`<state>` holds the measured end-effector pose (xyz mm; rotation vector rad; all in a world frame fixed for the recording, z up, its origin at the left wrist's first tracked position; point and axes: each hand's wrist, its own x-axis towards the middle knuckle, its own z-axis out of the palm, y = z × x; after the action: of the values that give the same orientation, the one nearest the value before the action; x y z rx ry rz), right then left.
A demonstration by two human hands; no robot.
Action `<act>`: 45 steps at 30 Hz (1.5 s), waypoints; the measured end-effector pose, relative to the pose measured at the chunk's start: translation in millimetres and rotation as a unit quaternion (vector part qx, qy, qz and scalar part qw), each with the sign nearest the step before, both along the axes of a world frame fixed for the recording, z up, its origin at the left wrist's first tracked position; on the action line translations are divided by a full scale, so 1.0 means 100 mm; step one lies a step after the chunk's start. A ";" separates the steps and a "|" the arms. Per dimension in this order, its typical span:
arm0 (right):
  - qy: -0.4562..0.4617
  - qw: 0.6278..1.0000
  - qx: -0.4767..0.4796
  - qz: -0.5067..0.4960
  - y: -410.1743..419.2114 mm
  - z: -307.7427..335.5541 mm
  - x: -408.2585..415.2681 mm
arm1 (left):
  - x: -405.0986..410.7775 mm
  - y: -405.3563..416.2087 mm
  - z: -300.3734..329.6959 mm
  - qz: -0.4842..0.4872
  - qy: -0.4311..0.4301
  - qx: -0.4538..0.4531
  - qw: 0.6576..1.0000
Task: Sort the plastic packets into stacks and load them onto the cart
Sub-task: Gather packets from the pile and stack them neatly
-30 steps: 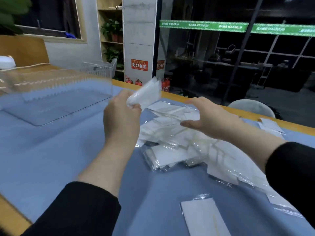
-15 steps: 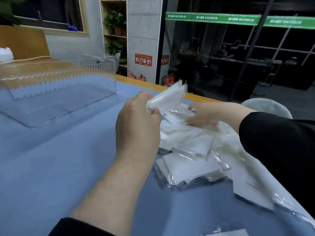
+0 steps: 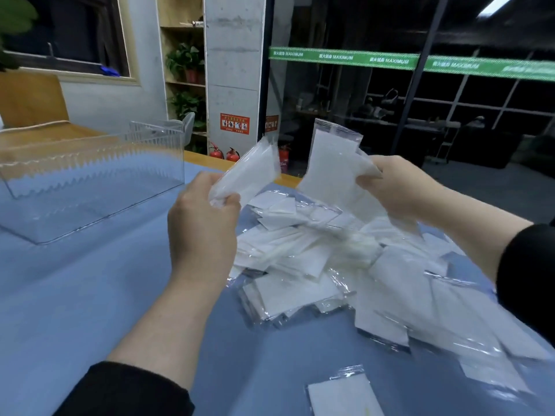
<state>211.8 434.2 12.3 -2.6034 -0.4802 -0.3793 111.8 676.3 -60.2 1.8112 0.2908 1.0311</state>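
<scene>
A loose heap of clear plastic packets with white inserts covers the blue table on the right. My left hand grips a small stack of packets held up above the heap's left edge. My right hand is raised over the heap and pinches one packet by its lower right corner, its zip edge pointing up. A single packet lies apart near the bottom edge. No cart is in sight.
A clear acrylic bin stands on the blue table at the left. The table's wooden edge runs behind the hands. Beyond it are a concrete pillar, a plant shelf and dark glass walls.
My right hand went down into the heap, then lifted up with one packet in it. My left hand kept its stack raised. The camera moved closer to the heap.
</scene>
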 end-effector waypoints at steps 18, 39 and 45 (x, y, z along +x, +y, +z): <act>0.222 0.866 0.441 -0.084 -2.42 -0.19 -2.51 | -0.84 -2.39 0.51 -0.352 0.048 -0.105 0.929; 0.105 0.934 0.303 -0.159 -3.37 -0.75 -2.36 | -0.90 -3.21 -0.12 -0.342 0.084 -0.060 0.934; -0.049 0.903 0.384 -0.185 -3.48 -0.67 -2.40 | -0.92 -3.21 -0.12 -0.341 0.076 -0.063 0.935</act>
<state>-28.0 86.7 -54.3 -1.8849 0.1400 -0.6687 19.4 355.5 -72.3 1.6854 -0.1785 0.3737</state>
